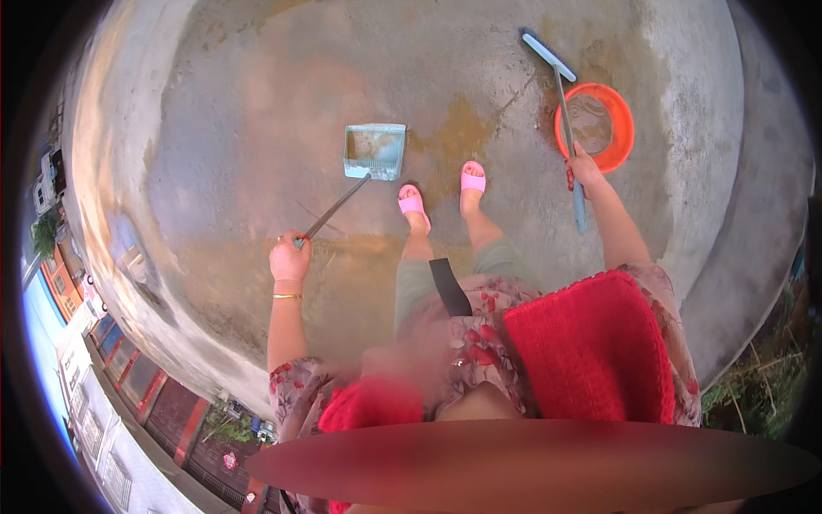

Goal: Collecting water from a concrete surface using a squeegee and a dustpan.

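Note:
My left hand [290, 257] is closed around the handle of a light-blue plastic dustpan [356, 171]. Its pan rests on the wet concrete floor, with some murky water or dirt in it. My right hand [583, 168] grips the long handle of a floor brush [546, 54] near its blue grip end. The brush's blue head with dark bristles lies beyond an orange plastic basin [621, 132], and the handle passes over the basin's left side. Brownish water [592, 119] stands in the basin, with ripples on its surface.
I stand in pink slippers [474, 177] on a concrete floor [289, 128] with wet, muddy patches. A low pale concrete edge [697, 128] curves along the right, with plants [751, 392] outside it. Down on the left are buildings [109, 437] and a parked vehicle [45, 183].

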Motion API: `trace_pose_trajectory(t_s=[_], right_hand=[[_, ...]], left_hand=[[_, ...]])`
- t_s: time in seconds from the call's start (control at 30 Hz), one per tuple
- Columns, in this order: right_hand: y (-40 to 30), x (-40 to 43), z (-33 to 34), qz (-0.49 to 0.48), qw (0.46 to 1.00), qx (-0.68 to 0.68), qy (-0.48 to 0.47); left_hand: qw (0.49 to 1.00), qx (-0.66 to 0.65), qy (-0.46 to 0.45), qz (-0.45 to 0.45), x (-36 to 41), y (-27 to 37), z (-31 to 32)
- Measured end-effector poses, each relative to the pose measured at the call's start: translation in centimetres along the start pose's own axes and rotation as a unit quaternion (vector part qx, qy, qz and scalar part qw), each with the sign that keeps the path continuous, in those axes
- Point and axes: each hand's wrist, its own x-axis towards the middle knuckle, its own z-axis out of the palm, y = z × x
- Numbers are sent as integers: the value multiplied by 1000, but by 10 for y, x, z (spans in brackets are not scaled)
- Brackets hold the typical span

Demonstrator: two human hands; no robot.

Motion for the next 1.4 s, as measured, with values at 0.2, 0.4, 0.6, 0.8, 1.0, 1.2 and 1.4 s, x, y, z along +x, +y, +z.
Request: trace_pose_trajectory(t_s=[0.2,0.4,0.6,0.8,1.0,1.2,1.4], right_hand=[[73,-36,100,79,992,10,-99],[100,-54,138,78,955,30,-283],[109,-87,92,51,974,94,-197],[115,-52,81,41,989,140,16],[126,-73,203,89,976,138,-145],[122,-64,193,67,939,168,-294],[117,-70,154,-2,977,53,-207]], left_hand=[[1000,-1,13,2,2,-6,3],[1000,-19,19,14,5,-12,12],[997,-70,35,24,-14,-30,34],[991,-122,57,-7,-41,-48,54],[976,-191,81,-70,-69,-56,50],[943,-288,108,-124,-80,-75,51],[932,-304,118,-157,-108,-57,54]])
